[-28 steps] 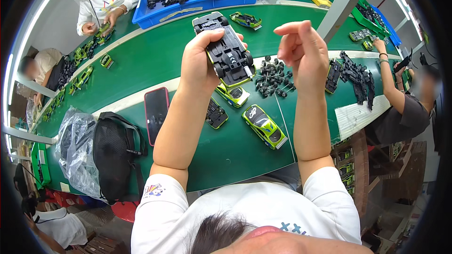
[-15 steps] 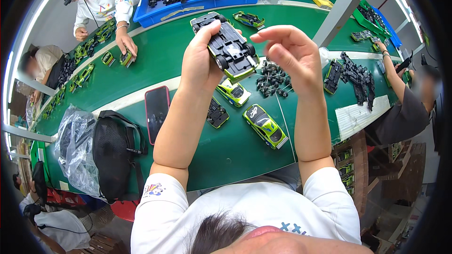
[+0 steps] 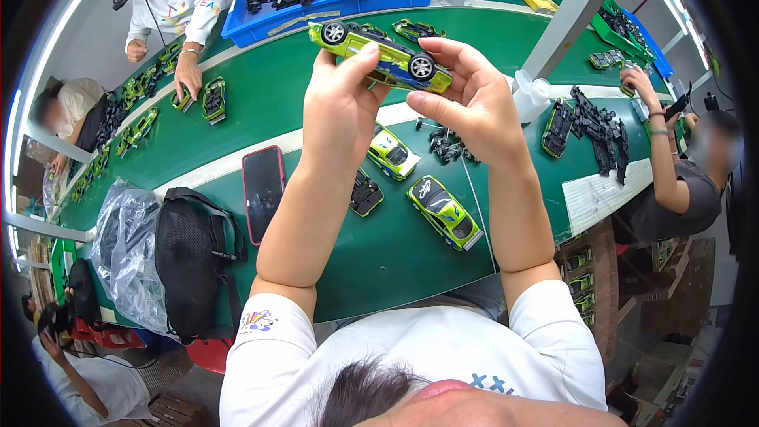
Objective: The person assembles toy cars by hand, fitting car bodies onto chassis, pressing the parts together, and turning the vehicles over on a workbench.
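A lime-green toy car (image 3: 383, 55) is tipped on its side above the table, with its silver-spoked wheels and part of its dark underside facing up. My left hand (image 3: 344, 83) grips it near the middle, thumb across the body. Around its right end curl the thumb and fingers of my right hand (image 3: 470, 99). Below my hands, two finished-looking green cars, a nearer one (image 3: 445, 212) and a farther one (image 3: 393, 152), rest on the table next to an overturned car (image 3: 365, 192). A pile of small wheel-and-axle sets (image 3: 449, 145) is partly hidden by my right hand.
A phone (image 3: 263, 192), a black bag (image 3: 194, 261) and clear plastic wrap (image 3: 126, 253) lie at the left. Farther off stands a blue bin (image 3: 332, 12) of black chassis. White cups (image 3: 530, 95), a grey post (image 3: 573, 12) and black parts (image 3: 597, 134) are at the right. Co-workers sit around.
The toy car has rolled from underside-up onto its side and swung more level. My right hand has come in from beside it to its right end.
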`<state>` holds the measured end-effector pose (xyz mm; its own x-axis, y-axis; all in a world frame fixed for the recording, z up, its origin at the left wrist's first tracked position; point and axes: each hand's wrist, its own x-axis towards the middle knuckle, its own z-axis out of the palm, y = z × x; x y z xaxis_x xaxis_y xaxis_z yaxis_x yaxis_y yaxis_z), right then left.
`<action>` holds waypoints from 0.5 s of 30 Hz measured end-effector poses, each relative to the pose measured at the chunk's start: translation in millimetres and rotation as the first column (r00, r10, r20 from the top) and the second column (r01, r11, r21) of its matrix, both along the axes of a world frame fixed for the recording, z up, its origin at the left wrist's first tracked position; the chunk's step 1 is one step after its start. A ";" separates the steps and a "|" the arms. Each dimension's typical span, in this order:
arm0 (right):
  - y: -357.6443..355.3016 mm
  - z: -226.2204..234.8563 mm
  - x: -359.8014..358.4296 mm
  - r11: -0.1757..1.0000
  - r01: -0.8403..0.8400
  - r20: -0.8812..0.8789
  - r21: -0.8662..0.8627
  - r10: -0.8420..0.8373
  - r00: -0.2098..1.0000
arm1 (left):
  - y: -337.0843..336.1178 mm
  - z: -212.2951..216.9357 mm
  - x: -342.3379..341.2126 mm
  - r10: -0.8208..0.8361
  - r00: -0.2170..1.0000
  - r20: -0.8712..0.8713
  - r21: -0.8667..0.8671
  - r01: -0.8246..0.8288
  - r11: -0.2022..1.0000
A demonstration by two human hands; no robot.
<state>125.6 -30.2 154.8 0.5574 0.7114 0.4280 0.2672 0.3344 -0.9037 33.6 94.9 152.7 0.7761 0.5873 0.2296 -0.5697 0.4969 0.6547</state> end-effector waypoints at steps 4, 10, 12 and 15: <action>-3.0 4.2 3.3 0.998 -0.065 -0.072 -0.025 0.063 0.995 | -8.0 2.9 0.5 0.079 0.997 -0.010 0.117 -0.077 0.990; -3.2 0.8 6.2 0.994 -0.070 -0.049 -0.080 0.066 0.997 | -5.2 -0.8 -0.4 0.077 0.997 0.001 0.212 -0.075 0.974; -3.4 -1.0 8.2 0.990 -0.053 0.061 -0.128 0.061 0.996 | -5.6 -0.4 -0.9 0.093 0.996 -0.003 0.268 -0.089 0.959; -6.7 3.1 6.1 0.981 -0.045 0.126 -0.186 0.070 0.990 | -8.6 -0.2 0.4 0.108 0.994 0.028 0.288 -0.111 0.951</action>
<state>131.7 -36.9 157.9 0.4607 0.8135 0.3549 0.3732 0.1852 -0.9091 34.0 86.2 152.5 0.7071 0.5758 0.4104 -0.6182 0.2217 0.7541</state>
